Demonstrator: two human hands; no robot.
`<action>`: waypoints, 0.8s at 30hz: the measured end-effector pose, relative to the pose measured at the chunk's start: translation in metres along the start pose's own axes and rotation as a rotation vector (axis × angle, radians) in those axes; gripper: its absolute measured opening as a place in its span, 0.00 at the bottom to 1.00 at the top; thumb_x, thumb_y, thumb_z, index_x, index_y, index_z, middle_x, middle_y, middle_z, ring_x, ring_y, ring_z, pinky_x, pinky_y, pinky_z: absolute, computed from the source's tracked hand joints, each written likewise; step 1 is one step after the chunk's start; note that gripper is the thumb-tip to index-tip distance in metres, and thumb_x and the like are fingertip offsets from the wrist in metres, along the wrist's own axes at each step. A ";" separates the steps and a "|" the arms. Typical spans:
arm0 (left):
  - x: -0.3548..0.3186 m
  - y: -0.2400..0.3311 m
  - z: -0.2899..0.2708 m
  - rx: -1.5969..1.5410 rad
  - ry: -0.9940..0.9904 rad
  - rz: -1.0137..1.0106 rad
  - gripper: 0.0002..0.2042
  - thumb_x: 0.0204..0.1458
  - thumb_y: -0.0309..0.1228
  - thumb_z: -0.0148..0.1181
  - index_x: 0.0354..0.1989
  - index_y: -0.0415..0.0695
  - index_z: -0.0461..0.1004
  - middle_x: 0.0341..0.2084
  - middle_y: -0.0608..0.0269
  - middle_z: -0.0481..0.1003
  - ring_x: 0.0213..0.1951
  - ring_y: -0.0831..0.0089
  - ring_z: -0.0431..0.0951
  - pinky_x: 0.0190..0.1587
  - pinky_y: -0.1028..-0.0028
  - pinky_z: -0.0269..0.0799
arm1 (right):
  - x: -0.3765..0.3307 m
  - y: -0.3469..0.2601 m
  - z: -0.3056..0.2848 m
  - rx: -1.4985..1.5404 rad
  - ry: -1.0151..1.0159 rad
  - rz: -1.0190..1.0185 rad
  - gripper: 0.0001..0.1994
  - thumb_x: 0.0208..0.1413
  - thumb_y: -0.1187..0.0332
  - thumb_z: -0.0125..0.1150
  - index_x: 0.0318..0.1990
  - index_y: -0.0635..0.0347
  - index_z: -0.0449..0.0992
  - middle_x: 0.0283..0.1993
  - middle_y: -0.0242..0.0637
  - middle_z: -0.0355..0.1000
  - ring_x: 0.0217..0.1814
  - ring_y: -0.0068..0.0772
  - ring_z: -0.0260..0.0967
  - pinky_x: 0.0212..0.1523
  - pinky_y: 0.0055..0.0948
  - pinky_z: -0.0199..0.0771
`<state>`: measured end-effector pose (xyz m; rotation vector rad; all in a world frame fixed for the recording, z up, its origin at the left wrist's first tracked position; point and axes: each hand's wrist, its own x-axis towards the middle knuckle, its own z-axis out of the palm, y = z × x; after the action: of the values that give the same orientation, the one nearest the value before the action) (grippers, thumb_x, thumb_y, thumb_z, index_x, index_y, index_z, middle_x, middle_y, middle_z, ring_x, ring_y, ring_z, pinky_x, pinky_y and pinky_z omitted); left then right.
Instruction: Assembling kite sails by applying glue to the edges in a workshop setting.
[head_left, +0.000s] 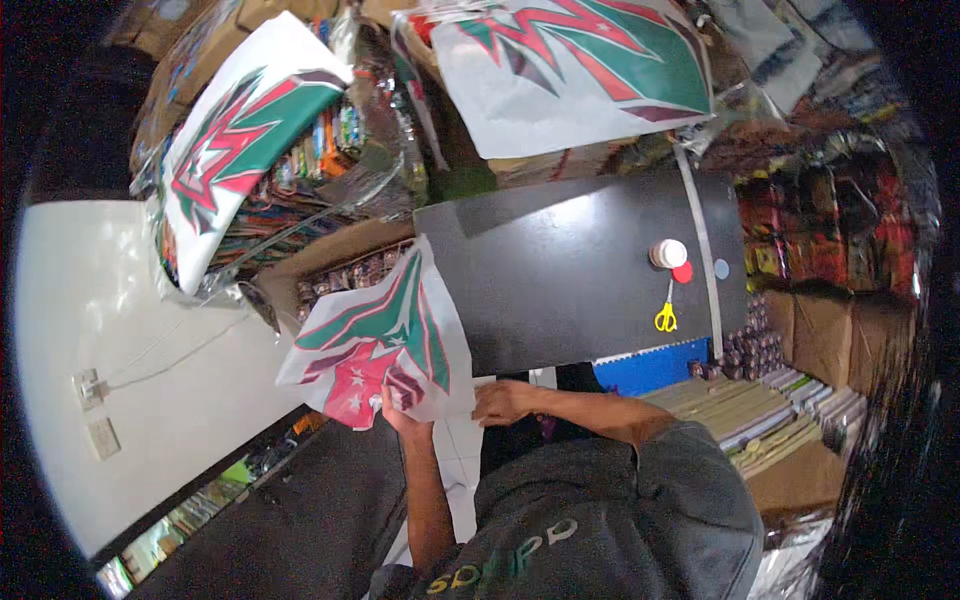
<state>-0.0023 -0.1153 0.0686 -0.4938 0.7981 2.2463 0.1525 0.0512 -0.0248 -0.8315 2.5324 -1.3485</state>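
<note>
A white sheet printed with a red and green star design point(425, 330) hangs in front of me, its far corner reaching the dark table's left edge. At its lower edge, my left hand point(398, 408) is closed on the sheet, and part of the fingers is hidden. My right hand point(505, 402) is beside the sheet's lower right edge with its fingers curled together. Whatever is in those fingers, if anything, is too small to make out.
On the dark table point(560, 290) are yellow-handled scissors point(665, 318), a white jar point(668, 253), a red disc point(683, 272) and a pale strip point(702, 250). Similar printed sheets point(255, 135) lie over packed goods beyond. Cardboard boxes point(825, 335) stand at the right, a white wall point(80, 290) at the left.
</note>
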 end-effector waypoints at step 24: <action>0.046 -0.042 0.029 0.116 0.125 -0.254 0.21 0.63 0.42 0.50 0.58 0.42 0.73 0.57 0.54 0.75 0.59 0.54 0.73 0.65 0.53 0.65 | -0.209 -0.007 -0.113 -0.579 0.989 1.146 0.32 0.50 0.59 0.65 0.63 0.59 0.69 0.70 0.54 0.61 0.75 0.59 0.52 0.73 0.61 0.49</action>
<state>-0.0070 -0.0496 0.0487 -0.6466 0.8717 1.9395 0.2866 0.2419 0.0221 1.4789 3.0749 -0.6130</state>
